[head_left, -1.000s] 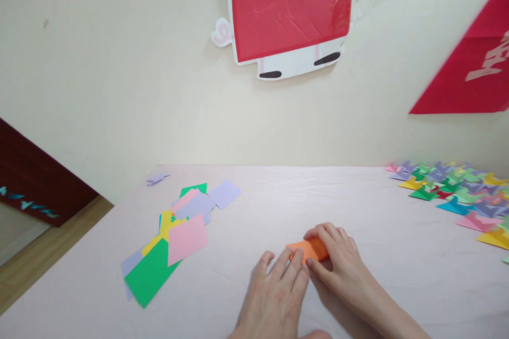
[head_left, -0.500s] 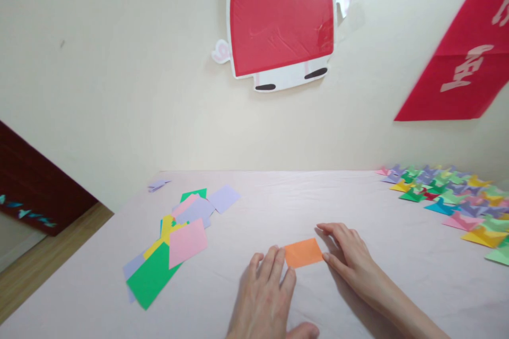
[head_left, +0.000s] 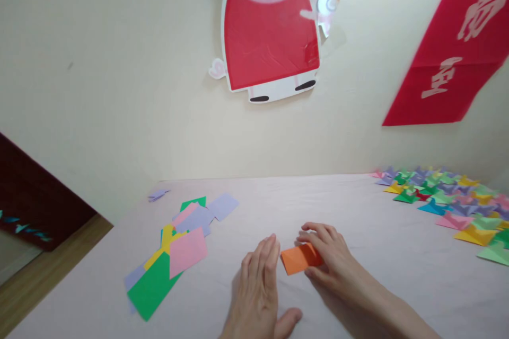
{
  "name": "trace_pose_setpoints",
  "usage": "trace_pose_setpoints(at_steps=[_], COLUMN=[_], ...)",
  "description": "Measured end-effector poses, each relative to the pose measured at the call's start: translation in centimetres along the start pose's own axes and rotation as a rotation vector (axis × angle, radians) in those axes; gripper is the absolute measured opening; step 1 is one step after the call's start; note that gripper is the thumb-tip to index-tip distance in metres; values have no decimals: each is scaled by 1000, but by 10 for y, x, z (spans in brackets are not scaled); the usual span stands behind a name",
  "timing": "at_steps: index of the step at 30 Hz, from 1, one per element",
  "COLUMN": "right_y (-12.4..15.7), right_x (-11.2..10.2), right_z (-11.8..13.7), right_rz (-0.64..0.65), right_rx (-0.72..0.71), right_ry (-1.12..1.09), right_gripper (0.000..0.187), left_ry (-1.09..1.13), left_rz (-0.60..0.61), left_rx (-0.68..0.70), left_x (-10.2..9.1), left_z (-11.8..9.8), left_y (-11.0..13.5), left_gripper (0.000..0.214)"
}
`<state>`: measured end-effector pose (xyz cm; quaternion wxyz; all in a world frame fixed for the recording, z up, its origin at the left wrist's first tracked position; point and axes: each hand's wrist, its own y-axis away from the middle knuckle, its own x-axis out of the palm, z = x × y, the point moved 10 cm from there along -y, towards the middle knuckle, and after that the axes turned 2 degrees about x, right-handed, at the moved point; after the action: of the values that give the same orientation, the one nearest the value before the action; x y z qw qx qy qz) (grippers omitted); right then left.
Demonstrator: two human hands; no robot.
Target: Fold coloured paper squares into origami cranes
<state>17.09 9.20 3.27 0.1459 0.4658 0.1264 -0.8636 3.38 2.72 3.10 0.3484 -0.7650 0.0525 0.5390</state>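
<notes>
A small folded orange paper point(head_left: 299, 259) lies on the pale pink table point(head_left: 358, 222), near its front. My right hand point(head_left: 328, 254) curls over the paper's right end, fingers bent on its far edge and thumb at its near edge, pinching it. My left hand point(head_left: 258, 288) lies flat on the table just left of the paper, fingers stretched out and together, fingertips close to the paper's left corner. It holds nothing.
A loose pile of flat coloured paper squares point(head_left: 175, 246) lies to the left. Several folded paper shapes point(head_left: 449, 198) cover the right back of the table. A small lilac piece point(head_left: 158, 194) sits at the back left. Wall decorations hang behind.
My right hand has come back over the orange paper and gripped its right end. The left hand slid off the paper's left edge. The view tilted upward.
</notes>
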Motion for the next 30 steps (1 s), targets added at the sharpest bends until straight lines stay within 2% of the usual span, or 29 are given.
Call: trace_pose_setpoints(at_steps=[3,7,10,14,19,22,26,30], right_y=[-5,-5,-4,-2,-3,-3,-2,3], right_x=[-1,-4,-3,4,1,3,5,6], right_z=[17,26,33,40,34,39,51,69], right_rz=[-3,-1,34,67,-9,36,55,88], right_rx=[-94,-170,-197,-231,-213,-239,-275,-379], right_ry=[71,94,95,112,162,154,135,92], right_gripper=[39,57,65,61,70,58,23,18], left_ry=[157,292,288,268,248,266,289,264], left_rz=[-11,-48,-28,-28,-20,-30,-77,-122], left_rx=[-37,-41,-99,-97,-73,-78,-47,19], left_x=[1,0,0,-5,-6,-8,-12,-10], left_z=[-4,-6,-1,-1,-4,-4,-6,-11], left_y=[-5,-4,-2,-3,-5,-5,-5,-2], left_gripper=[109,112,115,116,115,115,113,112])
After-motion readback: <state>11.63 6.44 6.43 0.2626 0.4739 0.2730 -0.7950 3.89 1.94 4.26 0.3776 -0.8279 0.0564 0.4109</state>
